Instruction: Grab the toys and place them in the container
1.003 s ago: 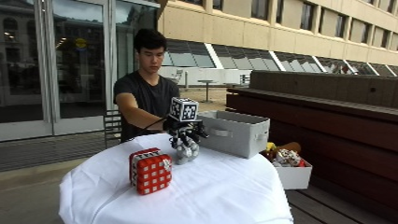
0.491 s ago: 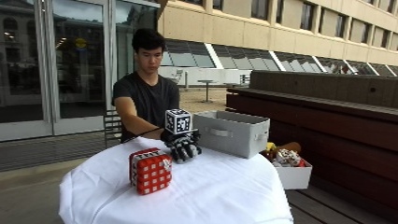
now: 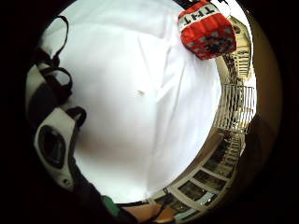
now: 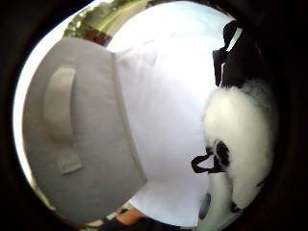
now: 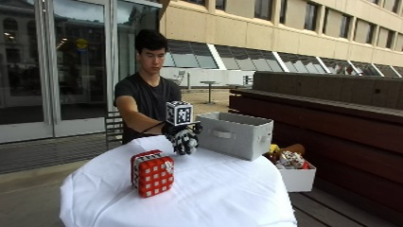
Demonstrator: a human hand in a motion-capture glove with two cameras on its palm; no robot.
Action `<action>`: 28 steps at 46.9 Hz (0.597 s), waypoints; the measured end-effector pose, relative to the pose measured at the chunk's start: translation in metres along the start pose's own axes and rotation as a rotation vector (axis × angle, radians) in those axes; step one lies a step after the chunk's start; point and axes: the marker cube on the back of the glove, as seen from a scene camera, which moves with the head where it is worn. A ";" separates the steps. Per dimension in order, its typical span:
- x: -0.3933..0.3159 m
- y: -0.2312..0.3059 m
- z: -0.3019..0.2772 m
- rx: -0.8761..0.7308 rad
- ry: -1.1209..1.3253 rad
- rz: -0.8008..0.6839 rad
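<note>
Setting: outdoor terrace, round table with white cloth.
White tablecloth (image 5: 214,194) covers the table and hangs over its edge, creased. Dark wooden bench wall (image 5: 327,118) runs behind and beside the table. White box (image 5: 297,178) sits on the bench seat just beside the table, with small mixed items in it. Glass doors (image 5: 56,66) behind; beige building (image 5: 283,28) beyond.

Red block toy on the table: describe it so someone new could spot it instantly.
Start at the round table with the white cloth in front of the seated person. The red block stands near its front edge, apart from the gloved right hand and the grey bin behind it. It is the only red thing on the cloth: a cube in red-and-white checks with a white band.
</note>
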 end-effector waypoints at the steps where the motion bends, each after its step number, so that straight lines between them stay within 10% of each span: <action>1: 0.001 0.001 -0.012 0.013 -0.007 0.009; 11: -0.024 0.007 -0.161 0.186 -0.084 0.216; 28: -0.158 0.040 -0.257 0.362 -0.086 -0.220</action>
